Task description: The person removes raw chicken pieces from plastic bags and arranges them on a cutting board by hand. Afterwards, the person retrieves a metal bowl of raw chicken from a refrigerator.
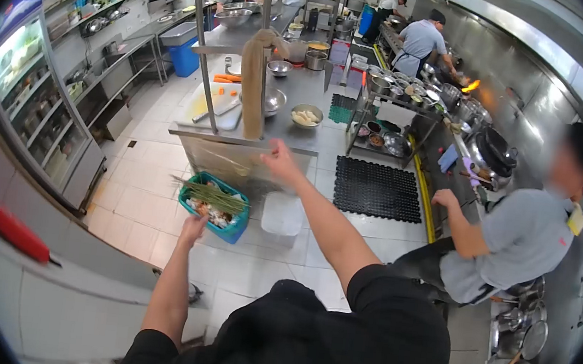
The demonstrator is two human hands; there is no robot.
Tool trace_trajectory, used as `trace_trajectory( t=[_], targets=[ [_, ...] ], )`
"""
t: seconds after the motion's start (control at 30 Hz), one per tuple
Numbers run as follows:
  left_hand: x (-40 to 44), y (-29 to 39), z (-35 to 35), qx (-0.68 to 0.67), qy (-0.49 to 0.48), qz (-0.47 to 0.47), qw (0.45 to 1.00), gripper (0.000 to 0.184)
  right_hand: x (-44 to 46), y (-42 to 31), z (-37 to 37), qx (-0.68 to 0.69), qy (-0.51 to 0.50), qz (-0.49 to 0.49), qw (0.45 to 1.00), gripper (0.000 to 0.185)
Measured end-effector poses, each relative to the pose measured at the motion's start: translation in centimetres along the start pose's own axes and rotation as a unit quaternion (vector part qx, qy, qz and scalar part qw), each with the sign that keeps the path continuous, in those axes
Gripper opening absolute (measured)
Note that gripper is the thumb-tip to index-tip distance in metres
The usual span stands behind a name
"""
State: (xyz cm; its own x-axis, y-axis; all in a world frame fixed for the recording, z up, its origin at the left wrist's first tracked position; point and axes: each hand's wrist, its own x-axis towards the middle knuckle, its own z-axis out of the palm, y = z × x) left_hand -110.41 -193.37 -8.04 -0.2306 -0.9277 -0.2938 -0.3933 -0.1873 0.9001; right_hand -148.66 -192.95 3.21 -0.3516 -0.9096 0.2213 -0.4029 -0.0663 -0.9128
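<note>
My right hand (279, 161) is in the air just in front of the steel prep table (289, 136), its fingers curled in with nothing visible in them. My left hand (192, 230) hangs low by the near side of a teal basket (231, 235); its fingers are blurred. In that basket lie long green stalks (215, 197) over mixed scraps. A translucent plastic tub (282, 214) stands on the floor beside it. On the table are a white cutting board (201, 107) with carrots (227, 78), a knife (227, 107) and a steel bowl of pale pieces (306, 117).
At the right a co-worker in a grey shirt (513, 241) stands close by. Another person (419, 46) works near a flame at the stoves. A black rubber mat (378, 190) lies on the tiles. A glass-door fridge (41, 92) lines the left; a brown cloth (252, 85) hangs from the shelf post.
</note>
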Motion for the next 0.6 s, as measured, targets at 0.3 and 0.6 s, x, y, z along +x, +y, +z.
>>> trace_trajectory(
  t=[0.3, 0.6],
  targets=[
    [18.0, 26.0, 4.8, -0.014, -0.141, 0.264, 0.954, 0.074, 19.9, -7.7, 8.2, 0.052, 0.166, -0.093, 0.98, 0.065],
    [32.7, 29.7, -1.7, 0.047, -0.085, 0.351, 0.931, 0.046, 27.9, -9.6, 17.5, 0.252, 0.314, -0.063, 0.913, 0.022]
  ],
)
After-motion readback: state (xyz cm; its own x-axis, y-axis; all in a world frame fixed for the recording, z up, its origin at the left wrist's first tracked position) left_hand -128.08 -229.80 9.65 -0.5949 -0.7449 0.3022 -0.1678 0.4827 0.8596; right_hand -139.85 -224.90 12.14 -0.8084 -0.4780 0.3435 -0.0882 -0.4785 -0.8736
